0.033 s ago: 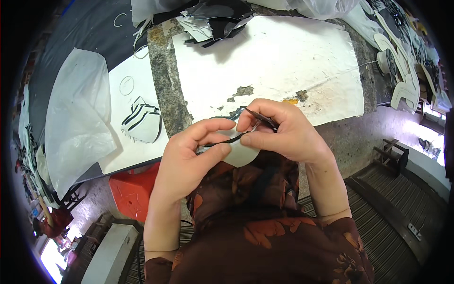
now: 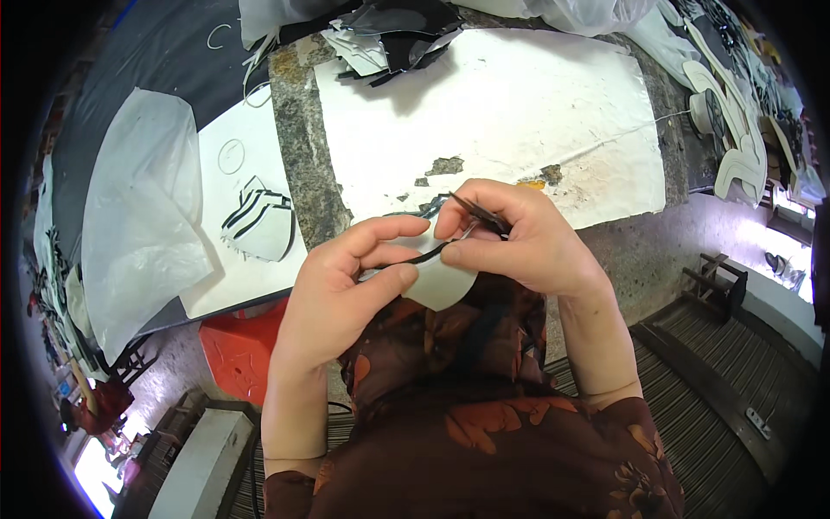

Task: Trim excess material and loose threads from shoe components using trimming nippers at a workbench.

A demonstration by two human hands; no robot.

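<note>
Over the stone bench's white sheet [image 2: 519, 112], my left hand [image 2: 346, 285] pinches a pale cut piece [image 2: 441, 285]; my right hand [image 2: 519, 242], directly above, closes on dark scissors [image 2: 480, 214] angled leftward along its black edge.

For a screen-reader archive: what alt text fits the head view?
Two bare hands, left hand and right hand, pinch a pale curved piece with a black strip along its edge, above a white worn sheet on a stone bench.
</note>
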